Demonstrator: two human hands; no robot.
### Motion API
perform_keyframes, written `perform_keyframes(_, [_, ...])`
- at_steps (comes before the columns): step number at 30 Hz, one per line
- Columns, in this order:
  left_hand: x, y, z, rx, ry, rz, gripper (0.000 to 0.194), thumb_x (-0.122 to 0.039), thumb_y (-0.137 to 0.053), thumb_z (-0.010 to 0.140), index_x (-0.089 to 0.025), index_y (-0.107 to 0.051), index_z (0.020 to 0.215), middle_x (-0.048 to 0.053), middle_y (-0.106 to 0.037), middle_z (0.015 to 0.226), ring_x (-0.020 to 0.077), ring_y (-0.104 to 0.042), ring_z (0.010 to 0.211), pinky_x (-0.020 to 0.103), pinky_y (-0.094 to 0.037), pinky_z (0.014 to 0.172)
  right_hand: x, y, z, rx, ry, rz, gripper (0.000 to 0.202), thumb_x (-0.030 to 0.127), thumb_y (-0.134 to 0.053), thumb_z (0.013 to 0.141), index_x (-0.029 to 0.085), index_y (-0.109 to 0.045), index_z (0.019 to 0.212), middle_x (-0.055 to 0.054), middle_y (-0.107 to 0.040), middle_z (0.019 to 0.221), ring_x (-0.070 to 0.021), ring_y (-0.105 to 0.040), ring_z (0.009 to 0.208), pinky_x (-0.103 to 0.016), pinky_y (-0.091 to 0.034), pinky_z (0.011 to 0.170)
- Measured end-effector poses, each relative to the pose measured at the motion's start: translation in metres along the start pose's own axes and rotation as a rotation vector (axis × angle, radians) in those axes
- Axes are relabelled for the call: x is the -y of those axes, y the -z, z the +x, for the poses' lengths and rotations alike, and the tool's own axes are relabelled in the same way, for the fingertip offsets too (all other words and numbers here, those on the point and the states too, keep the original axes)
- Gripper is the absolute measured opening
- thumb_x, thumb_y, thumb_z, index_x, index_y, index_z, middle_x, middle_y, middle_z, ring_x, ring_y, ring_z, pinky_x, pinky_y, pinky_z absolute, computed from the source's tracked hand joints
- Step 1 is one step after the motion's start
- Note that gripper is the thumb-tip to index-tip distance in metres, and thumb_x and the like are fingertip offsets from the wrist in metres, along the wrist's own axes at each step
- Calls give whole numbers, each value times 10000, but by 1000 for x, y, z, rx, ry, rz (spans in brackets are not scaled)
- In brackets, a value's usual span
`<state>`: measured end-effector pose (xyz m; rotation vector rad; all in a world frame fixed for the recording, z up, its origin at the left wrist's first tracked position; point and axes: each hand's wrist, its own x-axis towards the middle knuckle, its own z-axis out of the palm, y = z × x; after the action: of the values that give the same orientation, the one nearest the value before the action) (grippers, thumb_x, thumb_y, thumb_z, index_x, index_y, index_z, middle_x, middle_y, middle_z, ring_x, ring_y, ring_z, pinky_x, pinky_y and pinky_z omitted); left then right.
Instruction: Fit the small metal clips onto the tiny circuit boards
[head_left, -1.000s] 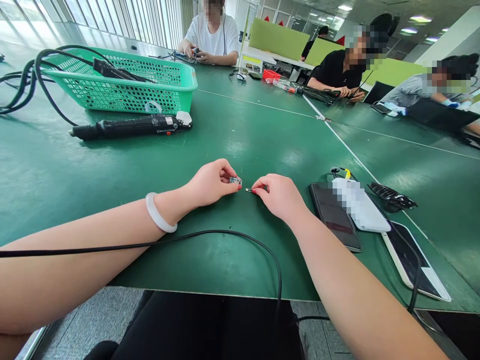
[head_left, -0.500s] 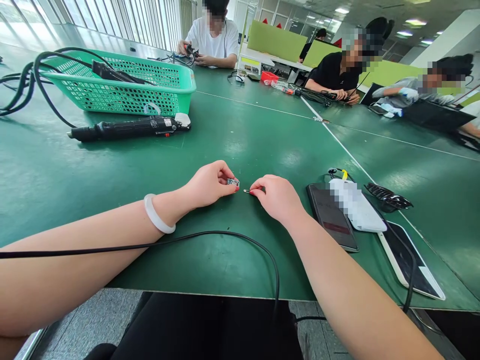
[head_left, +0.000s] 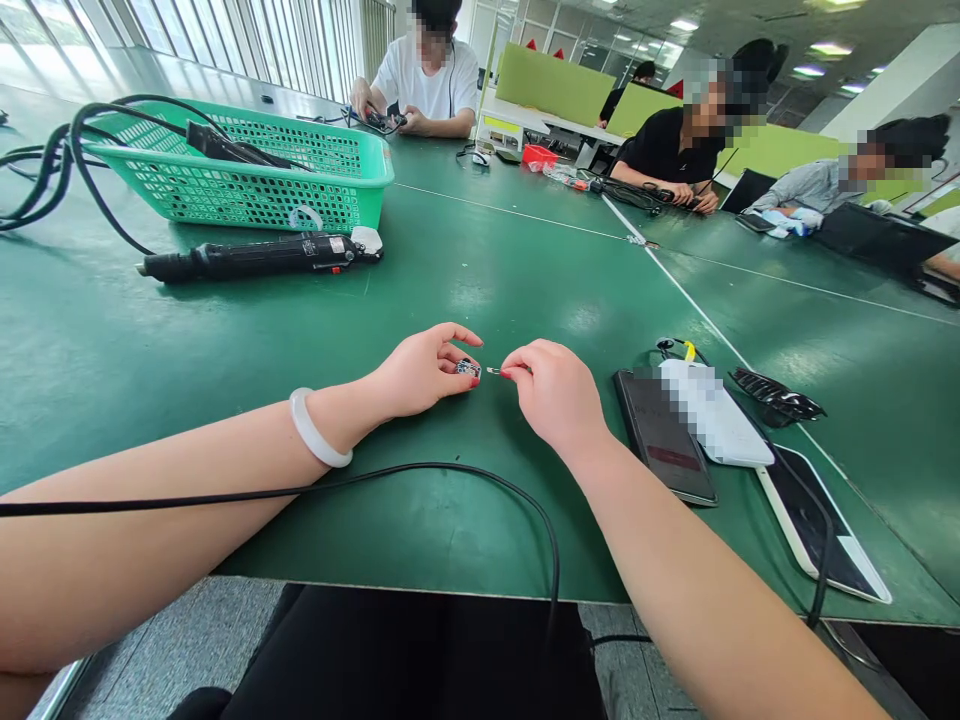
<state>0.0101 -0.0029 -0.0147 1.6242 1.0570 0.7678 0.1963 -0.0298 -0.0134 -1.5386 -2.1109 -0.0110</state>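
Between the thumb and fingers of my left hand (head_left: 424, 372) is a small circuit board (head_left: 468, 368), partly covered by the fingers. The index finger of that hand is lifted off the board. My right hand (head_left: 556, 390) pinches a tiny, slim, light-coloured metallic piece (head_left: 493, 371), whose exact kind is too small to make out. Its free end points at the board, with a narrow gap between them. Both hands are just above the green table (head_left: 465, 530), close to each other.
A green basket (head_left: 247, 185) with cables stands at the back left, a black electric screwdriver (head_left: 262, 257) before it. To the right lie a dark phone (head_left: 664, 435), a white device (head_left: 716, 412) and a white-framed tablet (head_left: 825, 520). A black cable (head_left: 450, 466) crosses in front. Several people sit beyond.
My left index finger has lifted away from the circuit board, and the board has turned slightly. My right hand has risen a little with the tiny piece.
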Motion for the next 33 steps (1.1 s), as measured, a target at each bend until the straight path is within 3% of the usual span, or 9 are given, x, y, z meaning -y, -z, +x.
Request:
perform_keyframes(5, [2,0,1,32,-33,12,388,-222,-697,654,-162,-601,1025,49,-662,890,146,-618,781,310,-492,763,13,-4,-3,-98,91,55,194,160,-475,878,198,-628,765,-40,-649,811,-175,-549,794,-302,-423,721])
perform_keyframes(9, [1,0,1,42,-77,149,265,-275,-655,690,-181,-678,937,20,-666,809,142,-592,728,283,-474,706,17,-8,-4,-79,115,49,198,174,-471,887,198,-640,786,-43,-653,822,-177,-552,800,-301,-432,721])
perform_keyframes(13, [0,0,1,29,-84,188,273,-277,-644,694,-178,-691,944,14,-665,776,141,-583,705,273,-465,687,18,-9,-4,-76,128,33,196,176,-480,885,191,-652,793,-44,-657,819,-178,-557,799,-301,-437,719])
perform_keyframes(27, [-2,-1,0,32,-72,129,292,-280,-642,705,-169,-693,969,34,-694,842,159,-616,759,295,-487,742,19,-4,-5,-90,104,103,208,174,-472,882,198,-665,807,-43,-666,841,-177,-575,817,-310,-451,742])
perform_keyframes(33, [-3,-1,0,21,-41,-20,360,-290,-673,697,-129,-680,1019,60,-707,921,162,-628,809,309,-494,793,13,-3,-4,-96,47,243,130,180,-596,799,212,-657,909,-23,-659,883,-171,-589,788,-310,-465,697])
